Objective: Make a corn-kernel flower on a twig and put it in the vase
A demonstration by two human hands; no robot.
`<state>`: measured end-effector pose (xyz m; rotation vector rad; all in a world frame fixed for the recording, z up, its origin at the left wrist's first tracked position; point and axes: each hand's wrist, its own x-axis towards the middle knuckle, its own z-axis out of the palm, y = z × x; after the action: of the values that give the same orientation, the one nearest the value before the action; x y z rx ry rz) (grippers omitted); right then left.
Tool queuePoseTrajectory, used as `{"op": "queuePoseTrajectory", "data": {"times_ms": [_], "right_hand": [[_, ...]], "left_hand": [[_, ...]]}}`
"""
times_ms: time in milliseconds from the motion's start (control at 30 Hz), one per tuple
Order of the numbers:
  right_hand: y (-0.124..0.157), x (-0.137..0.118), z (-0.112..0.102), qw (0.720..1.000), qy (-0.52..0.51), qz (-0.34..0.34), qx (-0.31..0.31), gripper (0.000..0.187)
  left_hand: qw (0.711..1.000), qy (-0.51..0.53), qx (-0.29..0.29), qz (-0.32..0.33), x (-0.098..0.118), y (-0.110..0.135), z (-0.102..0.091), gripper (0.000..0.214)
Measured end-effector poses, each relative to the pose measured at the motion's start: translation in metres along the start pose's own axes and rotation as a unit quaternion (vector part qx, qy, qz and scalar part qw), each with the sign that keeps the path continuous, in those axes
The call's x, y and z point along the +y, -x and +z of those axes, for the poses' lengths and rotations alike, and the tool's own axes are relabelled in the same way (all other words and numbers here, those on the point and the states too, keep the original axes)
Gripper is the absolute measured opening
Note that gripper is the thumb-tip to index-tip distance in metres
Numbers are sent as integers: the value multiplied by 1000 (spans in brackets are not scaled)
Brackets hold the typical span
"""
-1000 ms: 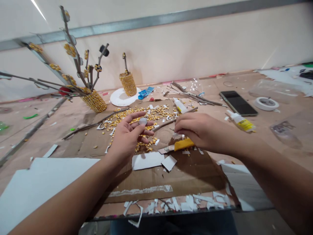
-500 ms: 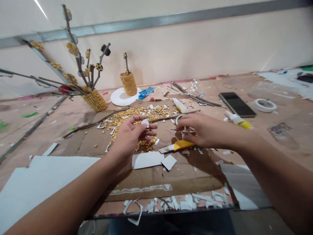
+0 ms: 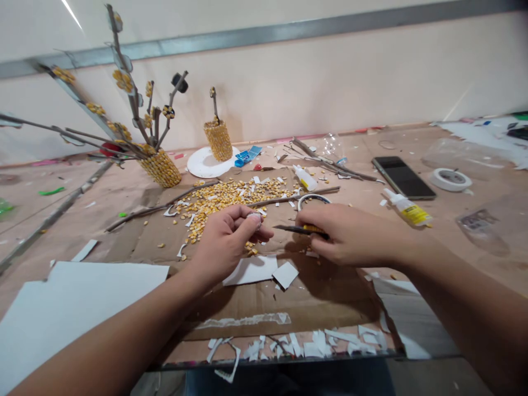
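Note:
My left hand [image 3: 229, 239] is closed in a pinch on a small white piece [image 3: 254, 218] held just above the cardboard sheet [image 3: 313, 300]. My right hand [image 3: 346, 234] grips a yellow-handled craft knife [image 3: 297, 229], its dark blade pointing left toward the white piece. A heap of yellow corn kernels [image 3: 231, 195] lies just beyond both hands, with a long twig [image 3: 297, 195] across it. White paper cut-outs [image 3: 259, 269] lie below my hands.
Two kernel-covered pots stand at the back: one with decorated branches [image 3: 163, 168], one on a white plate [image 3: 218, 140]. Glue bottles [image 3: 406, 209] [image 3: 305, 177], a phone [image 3: 403, 177], a tape roll [image 3: 450, 179], a white sheet [image 3: 61, 308] and paper scraps [image 3: 313, 341] lie around.
My right hand picked up the yellow-handled knife from the cardboard and turned its blade toward my left hand. My left hand closed tighter on the white piece and dropped slightly.

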<state>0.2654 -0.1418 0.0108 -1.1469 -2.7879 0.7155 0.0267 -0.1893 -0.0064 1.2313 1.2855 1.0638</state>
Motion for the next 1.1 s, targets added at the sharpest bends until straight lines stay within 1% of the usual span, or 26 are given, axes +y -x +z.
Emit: {"op": "queuePoseTrajectory", "data": {"times_ms": [133, 200, 267, 300, 433, 567, 700, 867, 1100], "right_hand": [[0, -6, -1, 996, -61, -29, 62, 14], [0, -8, 5, 989, -115, -41, 88, 24], [-1, -12, 12, 977, -176, -42, 111, 34], [-1, -13, 16, 970, -207, -37, 123, 37], [-3, -20, 29, 942, -302, -20, 145, 38], [-4, -23, 35, 934, -327, -54, 131, 40], [-4, -25, 36, 926, -353, -75, 110, 37], [-2, -30, 36, 923, -368, -60, 97, 37], [-1, -31, 32, 924, -373, -44, 74, 37]], "left_hand": [[1000, 2, -10, 6, -2, 1, 0, 24], [1000, 21, -14, -1, -3, 1, 1, 23], [999, 45, -24, -11, -4, 1, 2, 22], [998, 56, -32, -15, -4, 0, 3, 23], [994, 77, -65, -45, 0, 3, 6, 25], [992, 81, -80, -54, 3, 9, 10, 24], [990, 91, -91, -63, 0, 14, 11, 20], [984, 107, -128, -56, -2, 15, 10, 19], [985, 99, -129, -58, 2, 16, 13, 17]]}}
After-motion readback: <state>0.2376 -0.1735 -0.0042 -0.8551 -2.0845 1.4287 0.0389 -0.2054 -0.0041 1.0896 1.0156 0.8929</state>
